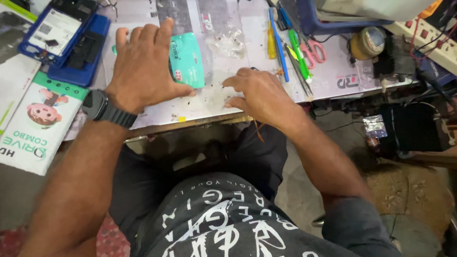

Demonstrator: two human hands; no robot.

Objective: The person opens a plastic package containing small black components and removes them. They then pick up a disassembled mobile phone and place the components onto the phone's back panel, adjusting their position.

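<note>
My left hand (143, 66) lies flat, fingers spread, over a teal packet (186, 59) on the white work mat (209, 102); a dark watch is on that wrist. My right hand (257, 93) rests near the mat's front edge, fingers curled, fingertips touching the mat among small dark specks. I cannot tell whether it pinches anything. A clear plastic bag (228, 40) lies just beyond it.
Blue phone boxes (66, 40) and a printed white-green carton (35, 123) sit left. Screwdrivers, tweezers and pink-handled scissors (312, 52) lie right of centre. A tape roll (366, 43), power strip (428, 35) and cables crowd the far right.
</note>
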